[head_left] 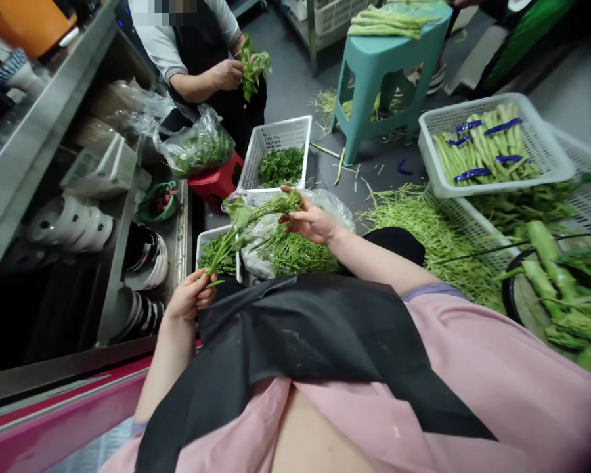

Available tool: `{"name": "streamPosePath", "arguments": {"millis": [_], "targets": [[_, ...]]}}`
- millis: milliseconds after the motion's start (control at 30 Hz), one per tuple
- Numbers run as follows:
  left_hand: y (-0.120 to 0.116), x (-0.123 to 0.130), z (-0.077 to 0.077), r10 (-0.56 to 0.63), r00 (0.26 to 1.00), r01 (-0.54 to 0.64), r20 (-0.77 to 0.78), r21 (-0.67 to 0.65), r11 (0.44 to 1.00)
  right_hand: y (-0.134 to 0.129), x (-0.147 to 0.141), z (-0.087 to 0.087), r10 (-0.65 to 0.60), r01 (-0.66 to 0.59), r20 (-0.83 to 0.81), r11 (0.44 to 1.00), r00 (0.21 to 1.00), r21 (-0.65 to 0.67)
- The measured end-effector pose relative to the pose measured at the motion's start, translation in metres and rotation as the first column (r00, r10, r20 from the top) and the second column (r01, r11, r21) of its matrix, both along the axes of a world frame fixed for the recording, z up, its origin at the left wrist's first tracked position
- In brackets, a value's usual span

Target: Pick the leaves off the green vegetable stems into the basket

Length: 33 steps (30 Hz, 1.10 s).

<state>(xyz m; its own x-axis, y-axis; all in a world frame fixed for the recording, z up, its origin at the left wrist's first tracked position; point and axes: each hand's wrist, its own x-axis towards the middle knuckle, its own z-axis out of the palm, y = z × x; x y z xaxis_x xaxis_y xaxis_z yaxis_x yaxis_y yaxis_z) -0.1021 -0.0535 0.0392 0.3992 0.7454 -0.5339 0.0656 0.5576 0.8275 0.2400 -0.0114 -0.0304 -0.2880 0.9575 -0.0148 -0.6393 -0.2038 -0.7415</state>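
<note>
Greens [239, 213] stretch from left grip [193, 294] to right grip [311, 219].

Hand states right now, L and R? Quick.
Left hand: closed, holding leafy green stems by their lower ends.
Right hand: fingers spread at the far end of the greens; whether it grips them cannot be told.
</note>
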Motion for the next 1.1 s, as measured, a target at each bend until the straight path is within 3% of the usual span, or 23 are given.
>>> {"name": "streamPosePath", "arguments": {"millis": [167,300,400,467,567,667,733,800,900,1000,1100], "targets": [[-0.015,-0.011,-0.020,0.011,1.000,-0.012,-0.008,-0.128,0.992,0.001,-0.003,0.000,-0.077,0.076,-0.031,0.996,0.997,-0.046],[-0.023,-0.016,-0.026,0.005,1.000,0.000,0.027,-0.173,0.985,0.002,0.003,-0.003,-0.079,0.090,0.152,0.994,0.985,-0.069],[-0.024,-0.017,-0.024,0.008,0.999,0.000,0.044,-0.176,0.984,0.005,0.010,-0.001,0.001,0.018,0.341,0.999,0.940,-0.051],[-0.023,-0.016,-0.022,0.012,0.999,-0.004,0.042,-0.175,0.985,0.007,0.014,0.002,0.039,-0.033,0.503,0.999,0.864,-0.021],[-0.022,-0.014,-0.019,0.001,0.999,0.005,0.037,-0.175,0.984,0.009,0.016,0.007,0.025,-0.100,0.736,0.993,0.677,0.059],[-0.023,-0.011,-0.015,-0.008,0.999,0.016,0.050,-0.169,0.986,0.008,0.014,0.012,0.025,-0.189,0.862,0.979,0.506,0.083],[-0.024,-0.009,-0.012,-0.010,0.998,0.019,0.059,-0.157,0.987,0.007,0.012,0.015,0.055,-0.232,0.891,0.971,0.450,0.057],[-0.025,-0.008,-0.010,-0.016,0.998,0.025,0.067,-0.144,0.989,0.004,0.011,0.018,0.073,-0.252,0.886,0.966,0.458,0.051],[-0.026,-0.008,-0.008,-0.030,0.996,0.042,0.085,-0.145,0.989,0.003,0.012,0.017,0.012,-0.221,0.839,0.967,0.543,0.129],[-0.028,-0.010,-0.007,-0.029,0.995,0.043,0.100,-0.148,0.988,0.005,0.013,0.011,-0.106,-0.085,0.759,0.975,0.643,0.207],[-0.031,-0.008,-0.006,-0.014,0.997,0.025,0.078,-0.153,0.988,0.013,0.013,-0.001,-0.193,0.103,0.646,0.979,0.739,0.174]]}}
